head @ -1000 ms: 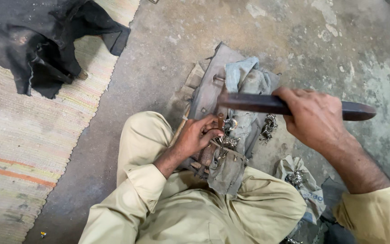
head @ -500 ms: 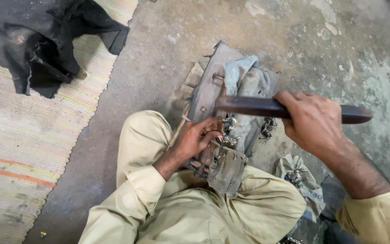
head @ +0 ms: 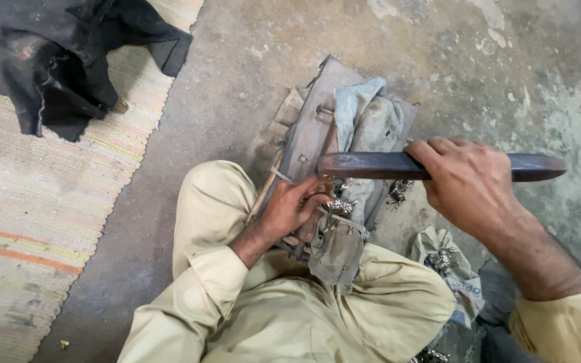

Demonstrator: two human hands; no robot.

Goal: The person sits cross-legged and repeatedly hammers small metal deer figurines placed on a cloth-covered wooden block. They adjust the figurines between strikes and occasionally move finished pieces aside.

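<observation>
My right hand [head: 471, 183] grips a dark wooden stick [head: 371, 165] held level above a worn block wrapped in grey cloth [head: 364, 121] on the floor. My left hand [head: 294, 205] pinches a thin metal rod [head: 280, 174] and rests against small shiny metal pieces [head: 339, 207] lying on the cloth just under the stick's left end. My knees in tan trousers [head: 210, 202] bracket the block.
A striped woven mat [head: 42, 222] covers the floor at left, with a black cloth [head: 55, 54] heaped on its far end. A small bag [head: 448, 269] with more shiny metal pieces lies by my right knee. Bare concrete floor [head: 492, 60] stretches beyond.
The stick in my right hand has come down a little toward the metal pieces. My left hand has stayed on the pieces, shifting only slightly.
</observation>
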